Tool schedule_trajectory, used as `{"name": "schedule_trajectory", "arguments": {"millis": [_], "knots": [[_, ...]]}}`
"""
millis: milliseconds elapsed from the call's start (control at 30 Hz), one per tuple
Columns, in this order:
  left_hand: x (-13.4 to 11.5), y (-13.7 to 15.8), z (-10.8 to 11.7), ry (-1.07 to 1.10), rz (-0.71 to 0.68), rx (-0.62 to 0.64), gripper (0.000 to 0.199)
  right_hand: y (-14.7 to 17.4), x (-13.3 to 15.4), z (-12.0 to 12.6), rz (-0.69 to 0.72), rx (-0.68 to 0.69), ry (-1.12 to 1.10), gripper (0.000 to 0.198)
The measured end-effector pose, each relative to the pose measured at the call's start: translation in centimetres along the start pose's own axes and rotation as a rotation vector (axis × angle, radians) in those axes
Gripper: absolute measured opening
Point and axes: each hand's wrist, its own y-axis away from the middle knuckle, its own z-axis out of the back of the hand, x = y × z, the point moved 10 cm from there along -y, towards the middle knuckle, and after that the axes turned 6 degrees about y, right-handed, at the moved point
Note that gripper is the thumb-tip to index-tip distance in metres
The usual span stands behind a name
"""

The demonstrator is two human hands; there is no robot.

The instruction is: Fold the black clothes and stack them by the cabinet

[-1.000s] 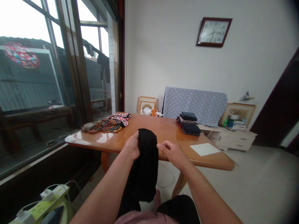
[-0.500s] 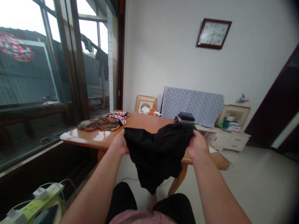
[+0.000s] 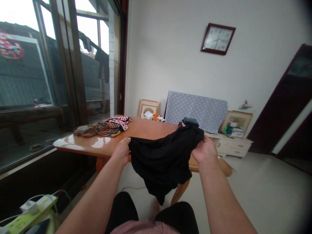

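A black garment point(image 3: 162, 159) hangs stretched between my two hands, in front of the near edge of the wooden table point(image 3: 143, 128). Its lower part droops to a point above my knees; I cannot tell its exact kind. My left hand point(image 3: 123, 151) pinches its upper left corner, fingers closed. At the opposite upper corner my right hand point(image 3: 206, 150) grips the bunched cloth, with some fingers hidden behind it. Just beyond the right hand, a stack of folded dark clothes point(image 3: 190, 121) is partly covered by the garment.
Patterned clothes point(image 3: 107, 126) lie on the table's left side by the window. A power strip point(image 3: 31, 213) with plugs and cords sits at lower left. Behind the table stand a blue dotted cloth cover point(image 3: 195, 107) and a white cabinet point(image 3: 234, 146).
The right side of the black garment has risen slightly and bunched in my right hand, and its folds have shifted. The view has turned a little to the right.
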Motion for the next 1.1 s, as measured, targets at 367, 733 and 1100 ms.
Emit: {"name": "schedule_trajectory", "arguments": {"millis": [367,733,1100], "knots": [[3.0,8.0,-11.0,-0.312,-0.026,0.594,0.033,1.9,-1.1,-5.7,-0.081,0.154,0.034,0.022],[2.6,5.7,-9.7,0.104,0.163,0.377,0.030,1.4,-5.1,-1.9,-0.038,-0.055,0.255,0.018],[3.2,6.2,-9.1,0.179,0.286,0.351,0.039,6.7,-5.7,-9.8,0.098,0.458,0.670,0.033]]}}
